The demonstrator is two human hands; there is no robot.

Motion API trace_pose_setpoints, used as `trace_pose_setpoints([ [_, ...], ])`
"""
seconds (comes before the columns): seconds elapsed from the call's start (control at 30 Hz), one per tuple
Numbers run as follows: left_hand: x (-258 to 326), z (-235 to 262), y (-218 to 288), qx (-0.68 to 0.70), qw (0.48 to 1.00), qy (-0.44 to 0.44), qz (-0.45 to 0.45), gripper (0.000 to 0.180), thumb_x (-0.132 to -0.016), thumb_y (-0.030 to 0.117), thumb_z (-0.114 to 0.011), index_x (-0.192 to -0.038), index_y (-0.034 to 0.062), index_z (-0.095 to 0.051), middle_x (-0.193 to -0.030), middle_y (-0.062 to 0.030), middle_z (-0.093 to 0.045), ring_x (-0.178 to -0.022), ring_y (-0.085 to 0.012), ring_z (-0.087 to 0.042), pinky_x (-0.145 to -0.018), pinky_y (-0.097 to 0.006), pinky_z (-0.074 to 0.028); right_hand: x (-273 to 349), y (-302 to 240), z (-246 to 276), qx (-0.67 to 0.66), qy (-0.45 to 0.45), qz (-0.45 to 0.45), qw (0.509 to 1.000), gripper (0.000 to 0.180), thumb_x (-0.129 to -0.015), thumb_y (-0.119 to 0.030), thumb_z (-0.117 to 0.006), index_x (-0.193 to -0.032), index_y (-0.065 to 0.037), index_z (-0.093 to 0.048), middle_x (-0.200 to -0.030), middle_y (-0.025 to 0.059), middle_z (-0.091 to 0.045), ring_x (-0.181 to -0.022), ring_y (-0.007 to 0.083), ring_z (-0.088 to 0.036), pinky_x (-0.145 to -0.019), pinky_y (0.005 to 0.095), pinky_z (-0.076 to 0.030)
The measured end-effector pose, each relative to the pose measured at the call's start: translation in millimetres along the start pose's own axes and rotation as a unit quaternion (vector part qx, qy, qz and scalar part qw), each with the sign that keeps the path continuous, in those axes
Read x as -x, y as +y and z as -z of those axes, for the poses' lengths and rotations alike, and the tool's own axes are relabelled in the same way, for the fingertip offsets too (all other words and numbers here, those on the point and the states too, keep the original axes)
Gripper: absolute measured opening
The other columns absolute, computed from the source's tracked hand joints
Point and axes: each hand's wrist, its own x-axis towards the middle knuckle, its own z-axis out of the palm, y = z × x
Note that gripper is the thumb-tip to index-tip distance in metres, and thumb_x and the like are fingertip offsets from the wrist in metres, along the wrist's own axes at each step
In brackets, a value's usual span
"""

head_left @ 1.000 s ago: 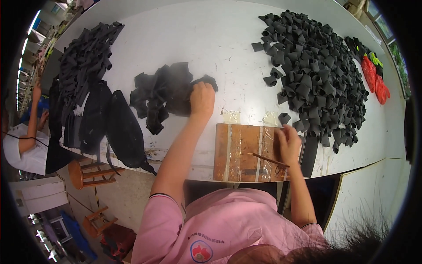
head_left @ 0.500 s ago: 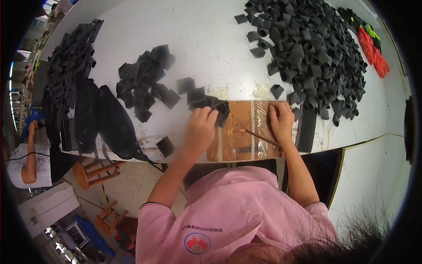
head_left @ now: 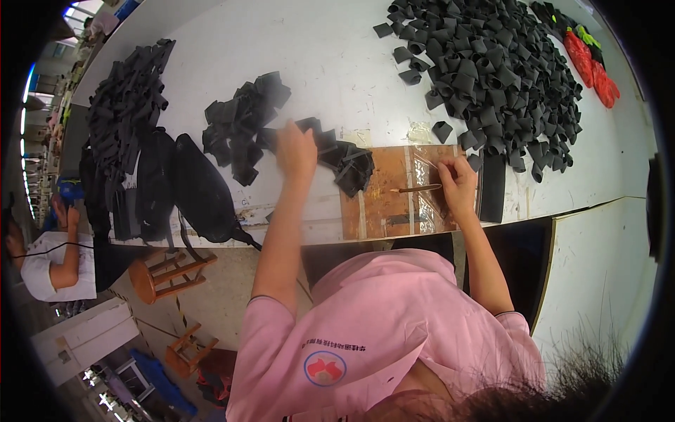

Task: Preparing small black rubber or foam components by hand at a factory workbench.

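My left hand (head_left: 297, 151), smeared by motion, is over a trail of flat black fabric pieces (head_left: 325, 141) left of a brown board; its fingers are too blurred to read. More black pieces lie overlapped in a cluster (head_left: 351, 169) on the board's left edge. Above the right part of the brown board (head_left: 383, 200), my right hand (head_left: 458, 186) is closed with fingertips together. A thin brown stick with a pale tip (head_left: 416, 188) runs leftward from that hand, apparently held in its fingers. Clear tape covers part of the board.
A large heap of black folded loops (head_left: 492, 77) covers the table's far right. Further black pieces (head_left: 246, 116) and a long pile (head_left: 126, 98) lie left, beside black mesh bags (head_left: 200, 190). A red plastic bag (head_left: 590, 70) lies far right. Another person (head_left: 60, 264) sits at left.
My left hand has moved up and left, from the pieces at the board's edge to the trail. My right hand has shifted slightly, and the stick has swung nearly level. The view has shifted a little.
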Motion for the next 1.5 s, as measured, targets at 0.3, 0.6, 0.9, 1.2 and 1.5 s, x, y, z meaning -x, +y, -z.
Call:
trace_pose_setpoints([
  [0.3,-5,18,-13,0.133,0.99,-0.032,-0.04,0.012,-0.071,0.004,-0.06,-0.081,0.0008,-0.056,-0.083,-0.0151,-0.059,-0.078,-0.0284,-0.058,-0.069,-0.034,-0.047,54,-73,24,-0.031,-0.094,-0.011,0.995,0.003,-0.074,-0.001,-0.06,-0.076,-0.001,-0.058,-0.065,0.0085,-0.051,-0.054,0.0173,-0.05,-0.049,0.0268,-0.039],
  [0.6,93,115,83,0.526,0.698,-0.483,0.058,0.052,-0.071,-0.008,-0.059,-0.115,0.0004,-0.034,-0.083,-0.0064,-0.058,-0.068,-0.005,-0.052,-0.056,-0.016,-0.041,46,-132,10,-0.251,-0.205,-0.13,0.937,0.018,-0.077,-0.01,-0.062,-0.089,0.002,-0.057,-0.074,0.0032,-0.058,-0.061,0.0072,-0.05,-0.056,0.0201,-0.041],
  [0.9,121,114,94,0.658,0.642,-0.35,0.18,0.043,-0.071,0.001,-0.056,-0.111,-0.0039,-0.041,-0.084,-0.012,-0.059,-0.054,-0.0078,-0.047,-0.05,-0.018,-0.036,45,-123,21,-0.57,-0.124,-0.36,0.728,0.01,-0.081,-0.012,-0.06,-0.087,-0.003,-0.06,-0.076,0.0021,-0.062,-0.063,0.006,-0.057,-0.057,0.0178,-0.046],
  [1.2,130,111,101,0.707,0.567,-0.366,0.209,0.012,-0.082,0.003,-0.053,-0.093,-0.0021,-0.054,-0.076,-0.0116,-0.062,-0.05,-0.0071,-0.046,-0.047,-0.017,-0.037,40,-120,28,-0.607,-0.156,-0.375,0.683,0.009,-0.083,-0.012,-0.057,-0.085,-0.003,-0.058,-0.075,0.0064,-0.061,-0.064,0.0152,-0.061,-0.059,0.0258,-0.051],
  [1.5,131,112,106,0.696,0.599,-0.341,0.199,0.008,-0.08,0.0,-0.055,-0.088,-0.0018,-0.055,-0.073,-0.0098,-0.062,-0.05,-0.0053,-0.046,-0.047,-0.016,-0.036,39,-121,27,-0.612,-0.15,-0.39,0.672,0.011,-0.083,-0.012,-0.057,-0.085,-0.002,-0.057,-0.074,0.0077,-0.061,-0.063,0.0161,-0.061,-0.057,0.0263,-0.053],
])
